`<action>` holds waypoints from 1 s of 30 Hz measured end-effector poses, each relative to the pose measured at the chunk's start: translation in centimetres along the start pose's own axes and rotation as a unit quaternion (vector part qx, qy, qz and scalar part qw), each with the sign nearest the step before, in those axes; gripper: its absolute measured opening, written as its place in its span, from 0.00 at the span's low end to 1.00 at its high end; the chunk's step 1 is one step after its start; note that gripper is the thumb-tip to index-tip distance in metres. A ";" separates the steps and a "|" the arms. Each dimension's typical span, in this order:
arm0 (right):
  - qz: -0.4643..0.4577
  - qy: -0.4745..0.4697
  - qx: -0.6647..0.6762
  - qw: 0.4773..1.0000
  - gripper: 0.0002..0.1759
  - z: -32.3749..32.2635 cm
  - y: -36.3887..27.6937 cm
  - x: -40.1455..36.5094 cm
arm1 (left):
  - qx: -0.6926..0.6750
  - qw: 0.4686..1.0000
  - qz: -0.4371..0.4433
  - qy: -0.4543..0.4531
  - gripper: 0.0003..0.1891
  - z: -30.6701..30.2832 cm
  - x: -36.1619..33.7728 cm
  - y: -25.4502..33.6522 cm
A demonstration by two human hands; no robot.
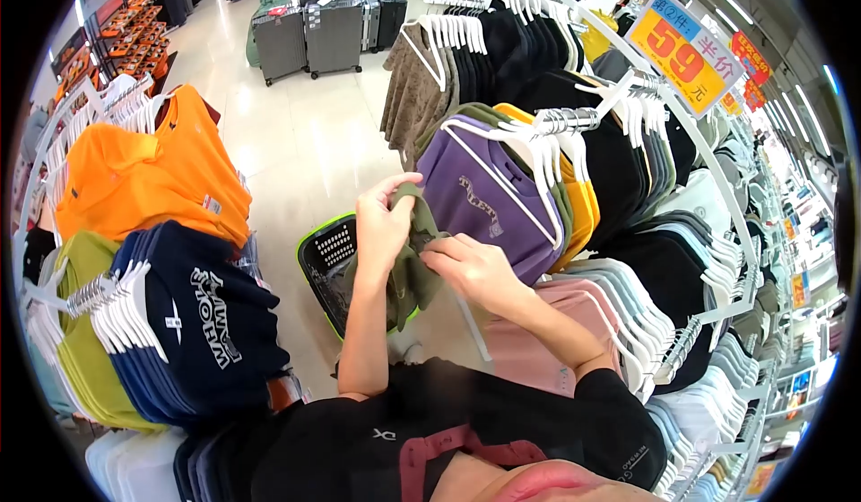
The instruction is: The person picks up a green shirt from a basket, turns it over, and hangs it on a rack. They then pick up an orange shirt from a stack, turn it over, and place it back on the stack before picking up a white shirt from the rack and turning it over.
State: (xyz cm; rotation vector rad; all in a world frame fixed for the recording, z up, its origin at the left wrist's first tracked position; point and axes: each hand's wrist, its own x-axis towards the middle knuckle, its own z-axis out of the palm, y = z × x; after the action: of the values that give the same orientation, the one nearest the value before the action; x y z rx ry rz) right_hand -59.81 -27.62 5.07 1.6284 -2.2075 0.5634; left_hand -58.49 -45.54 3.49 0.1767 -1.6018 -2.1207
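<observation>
Left hand [381, 226] and right hand [475, 270] grip olive shirt [414, 282]; I'd keep it taut, above basket [332, 251] at 9 o'clock.

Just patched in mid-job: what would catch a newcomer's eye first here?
At centre, the left hand and the right hand both grip an olive-green garment above a black basket. Just right of them a purple shirt hangs on a white hanger. Bright orange shirts fill the left rack, and a yellow price sign reading 59 hangs upper right.
</observation>
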 end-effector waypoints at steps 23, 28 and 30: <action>0.497 0.110 -0.282 0.813 0.35 5.9 17.6 -13.2 | 0.256 0.960 0.109 -0.022 0.14 -10.7 7.2 0.6; 0.475 0.090 -0.329 0.811 0.30 7.2 20.2 -16.0 | 0.268 0.957 0.108 -0.021 0.14 -11.9 7.7 1.2; 0.477 0.054 -0.325 0.815 0.20 5.7 20.8 -17.0 | 0.260 0.959 0.116 -0.019 0.14 -12.1 8.2 0.5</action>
State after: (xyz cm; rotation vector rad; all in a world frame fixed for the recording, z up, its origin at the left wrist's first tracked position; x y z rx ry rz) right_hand -75.10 -11.03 -10.55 0.0815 -2.5896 0.0558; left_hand -61.06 -59.83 1.66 0.1088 -2.0634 -1.5046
